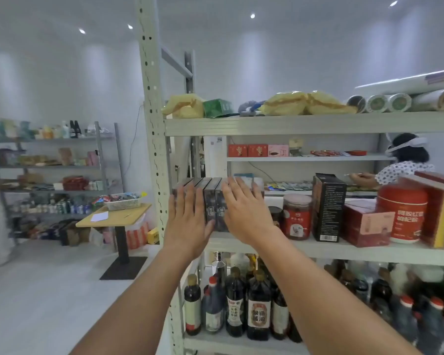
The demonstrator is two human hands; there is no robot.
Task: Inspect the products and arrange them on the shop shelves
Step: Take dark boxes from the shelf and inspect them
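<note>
Several dark upright boxes stand in a row at the left end of the middle shelf. My left hand lies flat against the front of the left boxes, fingers straight. My right hand presses flat on the right boxes, fingers spread and straight. Both hands cover most of the box fronts. A red-lidded jar and a tall black box stand just right of my right hand.
A white shelf upright rises left of my hands. Red boxes and a red tub fill the shelf's right. Dark sauce bottles stand below. Another person works behind the shelves. A wooden table stands left.
</note>
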